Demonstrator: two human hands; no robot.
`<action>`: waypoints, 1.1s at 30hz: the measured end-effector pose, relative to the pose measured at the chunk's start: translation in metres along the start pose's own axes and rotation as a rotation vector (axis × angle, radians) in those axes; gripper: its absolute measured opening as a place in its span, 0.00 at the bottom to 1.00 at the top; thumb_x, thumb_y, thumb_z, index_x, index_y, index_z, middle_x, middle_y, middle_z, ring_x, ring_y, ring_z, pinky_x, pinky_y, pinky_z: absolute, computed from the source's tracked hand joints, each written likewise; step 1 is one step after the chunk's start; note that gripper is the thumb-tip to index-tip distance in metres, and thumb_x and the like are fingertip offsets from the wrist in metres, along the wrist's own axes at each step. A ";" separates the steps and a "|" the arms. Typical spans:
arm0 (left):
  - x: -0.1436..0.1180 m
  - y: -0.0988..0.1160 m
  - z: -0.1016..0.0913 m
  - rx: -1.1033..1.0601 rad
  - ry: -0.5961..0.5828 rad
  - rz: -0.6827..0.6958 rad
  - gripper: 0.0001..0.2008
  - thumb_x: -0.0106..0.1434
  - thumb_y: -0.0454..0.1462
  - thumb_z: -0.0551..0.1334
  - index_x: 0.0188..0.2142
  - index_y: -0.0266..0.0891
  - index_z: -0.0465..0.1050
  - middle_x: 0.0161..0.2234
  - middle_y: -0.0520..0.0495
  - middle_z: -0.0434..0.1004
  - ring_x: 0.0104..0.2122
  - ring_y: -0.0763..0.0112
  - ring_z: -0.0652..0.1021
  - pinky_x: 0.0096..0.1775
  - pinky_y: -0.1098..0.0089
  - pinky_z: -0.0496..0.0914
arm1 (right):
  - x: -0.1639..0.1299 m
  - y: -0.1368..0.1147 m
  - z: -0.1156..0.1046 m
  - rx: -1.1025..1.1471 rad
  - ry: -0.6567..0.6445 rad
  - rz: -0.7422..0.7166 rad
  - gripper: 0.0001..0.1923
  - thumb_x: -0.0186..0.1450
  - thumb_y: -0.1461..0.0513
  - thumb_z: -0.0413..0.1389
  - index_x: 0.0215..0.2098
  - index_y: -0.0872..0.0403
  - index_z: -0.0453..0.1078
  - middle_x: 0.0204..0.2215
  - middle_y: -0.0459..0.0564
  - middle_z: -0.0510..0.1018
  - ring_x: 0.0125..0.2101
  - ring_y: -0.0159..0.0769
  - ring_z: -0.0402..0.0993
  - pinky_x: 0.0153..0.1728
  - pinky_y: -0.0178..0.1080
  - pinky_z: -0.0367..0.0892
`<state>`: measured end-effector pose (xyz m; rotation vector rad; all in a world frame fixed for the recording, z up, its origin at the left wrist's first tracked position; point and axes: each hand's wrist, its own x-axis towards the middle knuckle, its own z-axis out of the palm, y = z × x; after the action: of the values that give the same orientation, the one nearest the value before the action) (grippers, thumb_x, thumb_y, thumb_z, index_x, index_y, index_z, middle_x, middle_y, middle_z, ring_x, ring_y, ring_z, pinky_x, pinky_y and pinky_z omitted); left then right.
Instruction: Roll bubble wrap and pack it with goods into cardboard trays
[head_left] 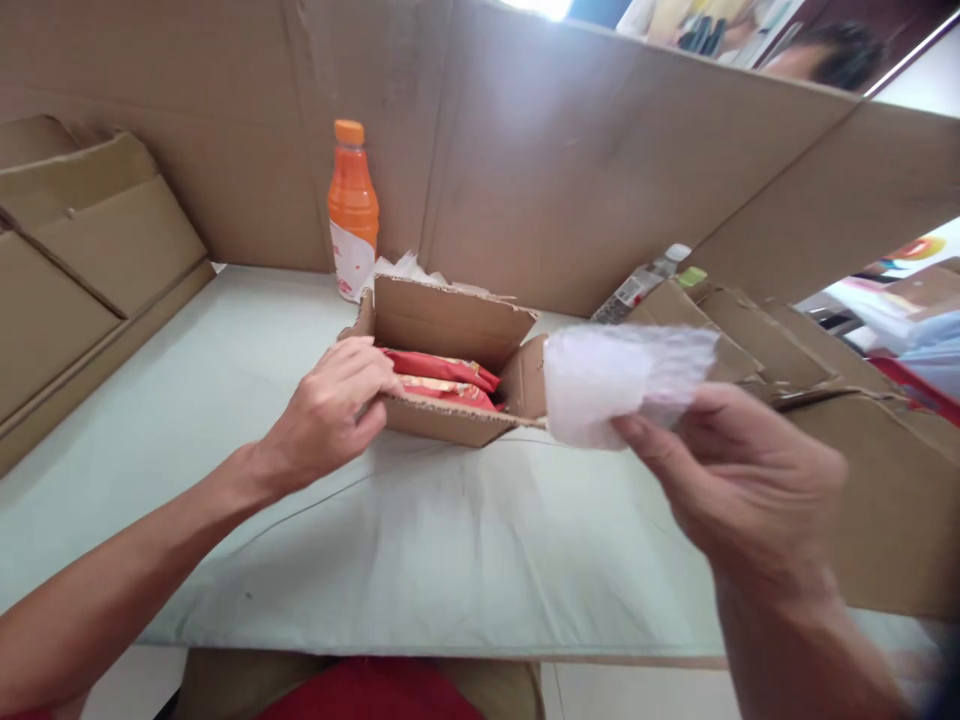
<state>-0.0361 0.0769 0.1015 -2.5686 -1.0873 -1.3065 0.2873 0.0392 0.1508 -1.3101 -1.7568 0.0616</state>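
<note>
At the centre of a pale table [225, 400], a small open cardboard box [450, 330] holds red snack packets [442, 378]; the left hand [330, 410], coming from 8 o'clock, curls its fingers over the box's near-left wall. At 3 o'clock of the box, the right hand [750, 480] pinches a folded piece of bubble wrap [622, 380] between thumb and fingers, raised just beside the box's right flap. An orange drink bottle [352, 210] stands at 11 o'clock, against a tall cardboard screen [585, 150].
</note>
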 end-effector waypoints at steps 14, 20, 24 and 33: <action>-0.063 0.063 -0.045 -0.056 -0.080 0.018 0.14 0.62 0.21 0.59 0.44 0.36 0.72 0.39 0.45 0.80 0.42 0.68 0.77 0.54 0.54 0.71 | 0.032 -0.070 0.056 -0.171 -0.915 -0.487 0.11 0.70 0.59 0.55 0.31 0.50 0.75 0.24 0.44 0.78 0.26 0.33 0.70 0.33 0.38 0.62; -0.064 0.063 -0.042 -0.041 -0.041 -0.006 0.14 0.63 0.22 0.59 0.43 0.39 0.71 0.38 0.46 0.80 0.40 0.68 0.78 0.54 0.54 0.72 | 0.038 -0.076 0.065 -0.347 -0.896 -0.567 0.13 0.69 0.64 0.53 0.28 0.52 0.73 0.23 0.45 0.78 0.25 0.33 0.70 0.31 0.38 0.59; -0.066 0.062 -0.039 -0.024 -0.036 0.005 0.13 0.63 0.24 0.58 0.42 0.40 0.72 0.38 0.47 0.81 0.40 0.69 0.79 0.54 0.55 0.72 | 0.049 -0.072 0.076 -0.513 -0.675 -0.615 0.12 0.70 0.64 0.51 0.30 0.53 0.74 0.27 0.48 0.80 0.28 0.35 0.72 0.33 0.38 0.61; -0.068 0.064 -0.037 -0.025 -0.039 0.004 0.14 0.61 0.21 0.59 0.42 0.36 0.72 0.38 0.45 0.79 0.42 0.66 0.77 0.54 0.55 0.70 | 0.057 -0.085 0.120 -0.718 -1.107 -0.578 0.09 0.60 0.72 0.59 0.27 0.55 0.77 0.26 0.53 0.83 0.29 0.41 0.79 0.26 0.37 0.60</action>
<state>-0.0489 -0.0221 0.0918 -2.6230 -1.0783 -1.2829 0.1422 0.1013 0.1611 -1.2468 -3.2788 -0.2401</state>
